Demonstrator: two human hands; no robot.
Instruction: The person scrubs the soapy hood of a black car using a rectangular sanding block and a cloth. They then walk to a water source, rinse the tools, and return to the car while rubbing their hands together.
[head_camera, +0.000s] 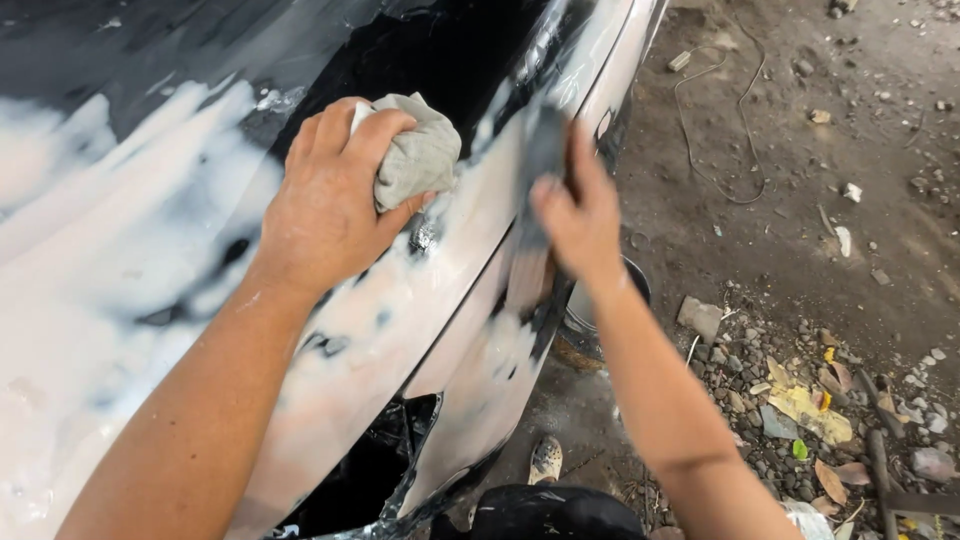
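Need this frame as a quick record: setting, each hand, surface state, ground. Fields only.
setting: outdoors beside a glossy black car body panel smeared with white residue
left hand: left hand pressing a crumpled grey cloth against the panel
right hand: right hand at the panel edge, motion-blurred; held item cannot be told
surface: white film over most of the panel, black showing in patches
ground: dirt ground with stones, dry leaves, a thin loose wire
below: a dark round bucket partly hidden behind the right arm
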